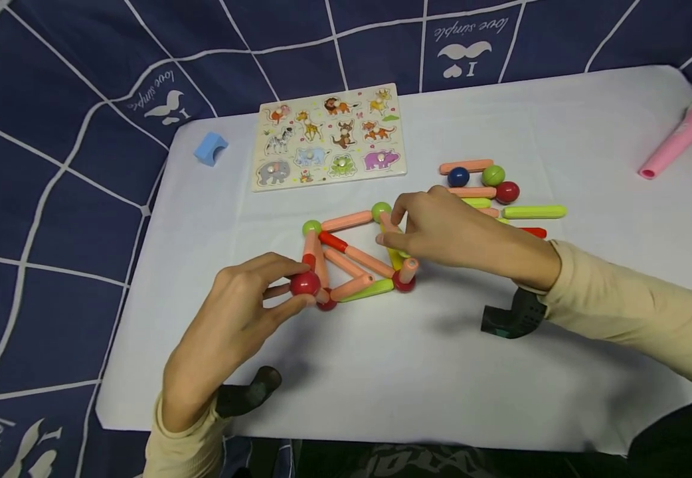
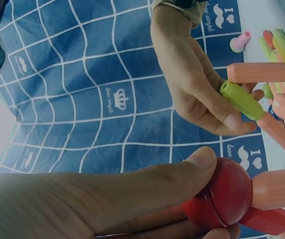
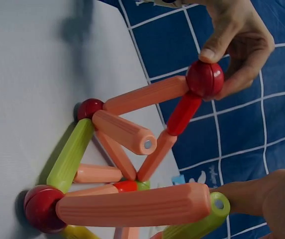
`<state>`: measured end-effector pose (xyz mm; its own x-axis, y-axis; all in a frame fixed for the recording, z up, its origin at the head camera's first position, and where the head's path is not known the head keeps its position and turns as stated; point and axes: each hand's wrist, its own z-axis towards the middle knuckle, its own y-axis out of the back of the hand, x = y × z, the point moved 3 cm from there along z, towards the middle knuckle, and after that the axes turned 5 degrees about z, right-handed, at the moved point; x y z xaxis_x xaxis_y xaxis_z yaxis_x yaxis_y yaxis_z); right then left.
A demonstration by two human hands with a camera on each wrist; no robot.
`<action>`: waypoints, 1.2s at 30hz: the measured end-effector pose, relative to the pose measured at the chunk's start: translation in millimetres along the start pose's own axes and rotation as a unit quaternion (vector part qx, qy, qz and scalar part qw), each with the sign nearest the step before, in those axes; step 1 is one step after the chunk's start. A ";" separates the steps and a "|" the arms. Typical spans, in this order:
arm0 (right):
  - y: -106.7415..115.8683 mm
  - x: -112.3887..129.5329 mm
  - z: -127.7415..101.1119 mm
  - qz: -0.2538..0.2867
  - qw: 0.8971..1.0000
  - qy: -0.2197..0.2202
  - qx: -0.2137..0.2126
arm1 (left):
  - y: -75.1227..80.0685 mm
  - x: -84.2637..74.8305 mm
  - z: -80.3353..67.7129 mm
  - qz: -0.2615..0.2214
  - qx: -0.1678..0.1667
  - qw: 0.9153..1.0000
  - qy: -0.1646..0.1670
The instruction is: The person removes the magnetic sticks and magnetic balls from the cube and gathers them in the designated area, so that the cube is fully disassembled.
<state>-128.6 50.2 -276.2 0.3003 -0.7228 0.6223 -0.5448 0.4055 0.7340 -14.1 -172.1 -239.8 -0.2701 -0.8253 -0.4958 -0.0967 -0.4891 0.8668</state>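
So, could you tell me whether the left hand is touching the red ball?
Touching: the left wrist view shows the left hand with its thumb pressed on the red ball.

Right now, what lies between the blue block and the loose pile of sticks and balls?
In the head view, the animal puzzle board lies on the white sheet between the blue block and the loose pile.

A frame of plastic sticks and balls stands at the centre of the head view. Its raised red ball (image 1: 305, 284) sits at the lower left of the build, pinched between thumb and fingers of the left hand (image 1: 226, 325); peach and red sticks run from it. Right of centre, the right hand (image 1: 441, 229) holds a lime-green stick (image 2: 241, 100) with curled fingers, tilted, touching a long peach stick (image 3: 135, 205) that lies along the top of the frame.
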 end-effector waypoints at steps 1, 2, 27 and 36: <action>-0.6 0.7 0.2 0.000 1.000 -0.004 0.006 | 0.0 -0.2 0.2 -0.001 0.000 1.000 -0.001; -1.1 1.1 0.2 0.003 1.000 -0.008 0.012 | 0.0 -0.3 0.3 -0.001 0.000 1.000 -0.002; 24.1 -82.9 -36.3 0.010 0.996 0.070 -0.062 | -0.6 -1.4 1.5 0.008 0.003 1.000 -0.010; 26.0 -162.2 -76.5 -0.073 0.988 0.065 -0.116 | -0.1 0.1 1.9 0.003 0.006 1.000 0.001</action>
<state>-131.6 220.8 -337.2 0.4686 -0.7114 0.5237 -0.2985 0.4305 0.8518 -15.9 -171.6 -239.8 -0.2684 -0.8288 -0.4909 -0.1060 -0.4811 0.8702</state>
